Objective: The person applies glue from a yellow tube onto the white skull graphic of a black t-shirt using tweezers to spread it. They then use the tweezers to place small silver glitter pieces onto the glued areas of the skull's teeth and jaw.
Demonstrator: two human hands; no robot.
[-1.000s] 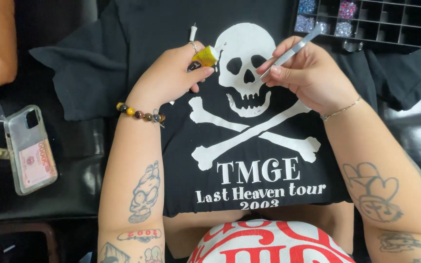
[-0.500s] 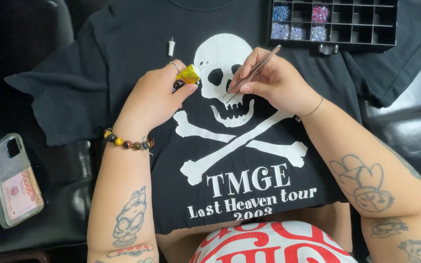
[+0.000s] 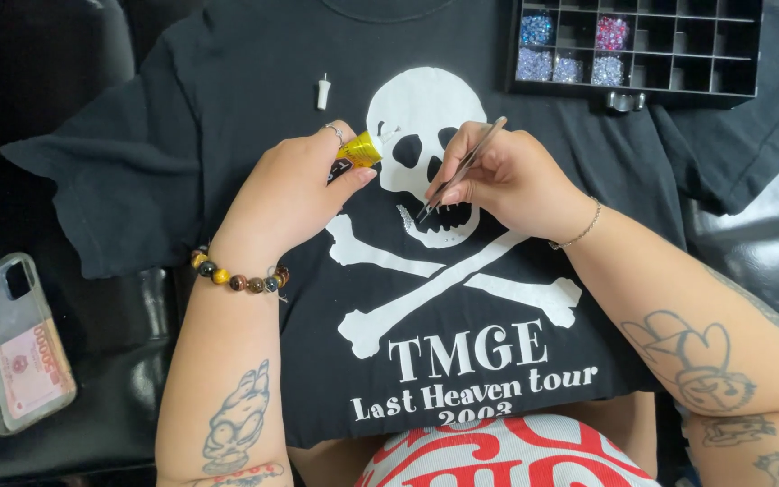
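Note:
A black T-shirt [image 3: 227, 117] with a white skull-and-crossbones print [image 3: 412, 126] lies spread on my lap. My left hand [image 3: 286, 194] grips a small yellow glue tube [image 3: 358, 151], its nozzle pointing at the skull's left side. My right hand [image 3: 507, 176] pinches silver tweezers [image 3: 462, 169], whose tips touch the skull's jaw beside a small sparkling patch. A small white cap [image 3: 323, 91] rests on the shirt above my left hand.
A black compartment tray [image 3: 678, 50] with blue, purple and pink rhinestones sits on the shirt at the top right. A clear phone case [image 3: 15, 343] holding a banknote lies on the black seat at the left. A brown leather edge shows at far left.
My view shifted, so everything sits lower and closer. The tweezers tipped down from pointing up-right until their tips reached the skull's jaw. The glue tube stayed beside the skull.

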